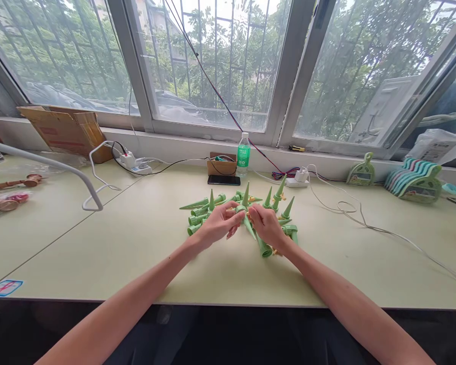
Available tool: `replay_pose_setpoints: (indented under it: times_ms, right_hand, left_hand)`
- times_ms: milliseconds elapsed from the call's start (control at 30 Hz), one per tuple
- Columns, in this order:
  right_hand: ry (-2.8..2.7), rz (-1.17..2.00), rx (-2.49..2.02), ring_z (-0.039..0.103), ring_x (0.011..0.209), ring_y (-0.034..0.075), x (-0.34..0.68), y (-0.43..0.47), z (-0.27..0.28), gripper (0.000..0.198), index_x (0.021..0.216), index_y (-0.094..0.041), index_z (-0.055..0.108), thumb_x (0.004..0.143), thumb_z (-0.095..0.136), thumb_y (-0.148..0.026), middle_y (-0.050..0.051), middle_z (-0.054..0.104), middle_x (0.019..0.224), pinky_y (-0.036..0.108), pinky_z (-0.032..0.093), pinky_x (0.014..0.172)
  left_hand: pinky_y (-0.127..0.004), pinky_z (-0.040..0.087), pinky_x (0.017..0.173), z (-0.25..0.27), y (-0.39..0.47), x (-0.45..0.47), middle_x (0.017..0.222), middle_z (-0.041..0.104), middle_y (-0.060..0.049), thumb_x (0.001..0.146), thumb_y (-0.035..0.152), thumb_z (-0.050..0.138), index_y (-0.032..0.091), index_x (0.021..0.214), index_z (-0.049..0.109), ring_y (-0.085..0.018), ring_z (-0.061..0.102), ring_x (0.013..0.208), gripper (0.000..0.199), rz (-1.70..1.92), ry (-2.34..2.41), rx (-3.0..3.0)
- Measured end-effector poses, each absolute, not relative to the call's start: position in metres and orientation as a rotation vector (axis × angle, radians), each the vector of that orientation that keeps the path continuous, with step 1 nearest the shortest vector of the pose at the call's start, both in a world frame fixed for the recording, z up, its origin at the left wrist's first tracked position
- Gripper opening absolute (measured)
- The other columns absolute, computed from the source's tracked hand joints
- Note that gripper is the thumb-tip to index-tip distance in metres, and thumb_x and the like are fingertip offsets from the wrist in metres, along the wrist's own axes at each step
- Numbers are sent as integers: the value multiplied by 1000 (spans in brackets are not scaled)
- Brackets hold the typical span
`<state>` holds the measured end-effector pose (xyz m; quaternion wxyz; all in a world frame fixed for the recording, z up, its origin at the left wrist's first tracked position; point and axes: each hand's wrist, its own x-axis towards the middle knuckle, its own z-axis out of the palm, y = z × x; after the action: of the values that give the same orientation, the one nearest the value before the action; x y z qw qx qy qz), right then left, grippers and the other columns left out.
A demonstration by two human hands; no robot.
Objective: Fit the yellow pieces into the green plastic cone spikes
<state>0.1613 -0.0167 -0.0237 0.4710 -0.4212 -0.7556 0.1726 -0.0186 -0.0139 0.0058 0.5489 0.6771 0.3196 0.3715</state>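
Over the pile in the middle of the table, a green plastic watering spike (248,227) points down toward me. My left hand (225,219) pinches its upper end between thumb and fingers. Against the right side of the same spike, my right hand (265,221) is closed, and its fingers hide what they grip. Around both hands lie several more green spikes; one stands upright (212,201) on the left, another (288,208) on the right. Small yellow parts (277,251) show among the spikes near my right wrist. An open-ended green tube (265,250) lies below my right hand.
Behind the pile are a black phone (224,180), a small cardboard box (222,165) and a green-labelled bottle (243,154). White cables (380,229) cross the right side. A white metal tube (72,170) reaches in at left. Green dustpan-like items (414,182) stand far right.
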Motion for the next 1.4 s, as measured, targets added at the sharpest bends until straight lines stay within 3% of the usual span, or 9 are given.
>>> replay_pose_setpoints:
  times_ms: [100, 233, 400, 567, 900, 1400]
  right_hand:
    - [-1847, 438, -1033, 33, 51, 10, 161, -16, -24, 43, 66, -21, 33, 99, 30, -49, -3, 41, 57, 25, 28, 51]
    - [-1807, 484, -1041, 34, 49, 11, 159, -17, -24, 47, 64, -22, 35, 99, 30, -53, -3, 40, 54, 25, 29, 49]
    - [-1730, 618, -1013, 35, 48, 11, 156, -19, -24, 48, 63, -22, 37, 98, 33, -55, -3, 40, 52, 26, 30, 48]
    - [-1697, 632, -1000, 34, 47, 11, 156, -17, -25, 49, 63, -22, 36, 97, 34, -56, -3, 39, 52, 26, 29, 46]
    - [-1702, 658, -989, 36, 49, 10, 156, -16, -24, 48, 66, -21, 37, 96, 34, -58, -4, 38, 56, 24, 32, 47]
    - [-1776, 683, -1004, 35, 48, 9, 157, -16, -23, 43, 68, -21, 37, 96, 39, -54, -4, 42, 56, 23, 31, 46]
  left_hand:
    - [-21, 39, 44, 3, -15, -18, 58, 47, 7, 82, 49, 64, 18, 107, 52, -8, 45, 46, 41, 982, 808, 1763]
    - [-23, 47, 57, 0, -16, -17, 66, 55, 4, 84, 40, 64, 19, 110, 57, -10, 53, 57, 34, 1119, 901, 2057]
    - [-23, 48, 60, -8, -15, -17, 72, 61, 1, 88, 34, 61, 19, 115, 59, -10, 53, 58, 30, 1237, 917, 2342]
    - [-21, 49, 57, -8, -14, -15, 76, 63, -1, 88, 34, 60, 20, 115, 59, -11, 57, 63, 30, 1232, 922, 2254]
    - [-20, 45, 46, 0, -17, -13, 85, 58, -2, 88, 43, 57, 23, 120, 54, -8, 55, 52, 39, 1168, 883, 1865]
    - [-21, 38, 37, 2, -14, -12, 54, 54, 5, 86, 51, 58, 19, 103, 51, -10, 48, 38, 37, 1094, 835, 1665]
